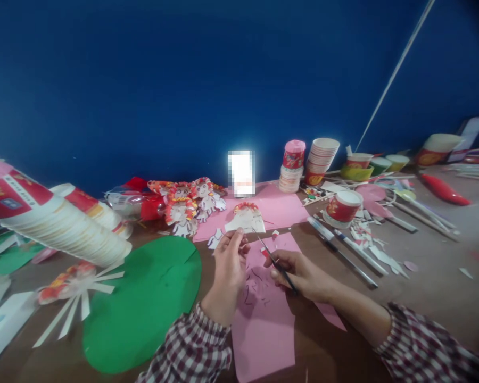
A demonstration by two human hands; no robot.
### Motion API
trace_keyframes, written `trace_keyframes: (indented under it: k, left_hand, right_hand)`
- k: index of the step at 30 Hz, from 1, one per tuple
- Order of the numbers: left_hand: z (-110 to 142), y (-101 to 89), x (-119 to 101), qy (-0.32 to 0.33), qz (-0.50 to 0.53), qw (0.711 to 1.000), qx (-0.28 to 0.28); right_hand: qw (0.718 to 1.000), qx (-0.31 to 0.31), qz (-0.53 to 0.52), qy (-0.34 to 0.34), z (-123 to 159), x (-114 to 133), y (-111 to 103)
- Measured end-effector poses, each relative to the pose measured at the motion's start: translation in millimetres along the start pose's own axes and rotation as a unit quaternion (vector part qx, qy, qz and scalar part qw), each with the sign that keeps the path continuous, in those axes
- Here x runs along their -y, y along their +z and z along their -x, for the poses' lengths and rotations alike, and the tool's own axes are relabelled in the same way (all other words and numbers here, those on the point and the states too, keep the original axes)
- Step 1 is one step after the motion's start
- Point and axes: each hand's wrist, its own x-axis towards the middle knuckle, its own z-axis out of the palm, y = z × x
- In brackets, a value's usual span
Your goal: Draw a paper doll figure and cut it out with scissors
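Cups: leaned in stacks, far left.
Green sheet: lay flat, right of cups.
Left hand: fingertips drawn together; couldn't tell if pinching anything.
White cutout: sat just beyond that hand.
Right hand: pinched slim dark tool, tip toward cutout.
Markers: lay farther right.

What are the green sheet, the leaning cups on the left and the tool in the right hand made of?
Green sheet: probably matte paper or card, flat and evenly coloured.
Leaning cups: likely smooth paper, with pale nested rims and printed red sides.
Tool: dark handle, perhaps plastic; the thin tip's greyish look suggests metal.
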Motion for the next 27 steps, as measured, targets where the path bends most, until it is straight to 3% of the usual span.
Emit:
trace_keyframes:
  k: [4,13,20,27]
  left_hand:
    - [3.3,-0.5,5.1,-0.018,-0.017,0.999,0.026]
    - [10.4,2.1,9.3,-0.058,-0.091,0.994,0.023]
    - [15.2,3.3,7.2,-0.124,-0.164,0.972,0.118]
    - [19.3,6.6,8.3,-0.123,-0.116,0.98,0.105]
  right_hand:
    - [1.0,-0.025,-0.015,0.009,-0.2,3.4,0.8]
    - [0.995,-0.085,-0.048,-0.012,-1.5,7.6,-0.3]
    - [0.99,-0.119,-0.057,-0.046,-3.2,2.8,-3.8]
    - [0.989,-0.123,-0.057,-0.063,-4.9,1.6,-1.8]
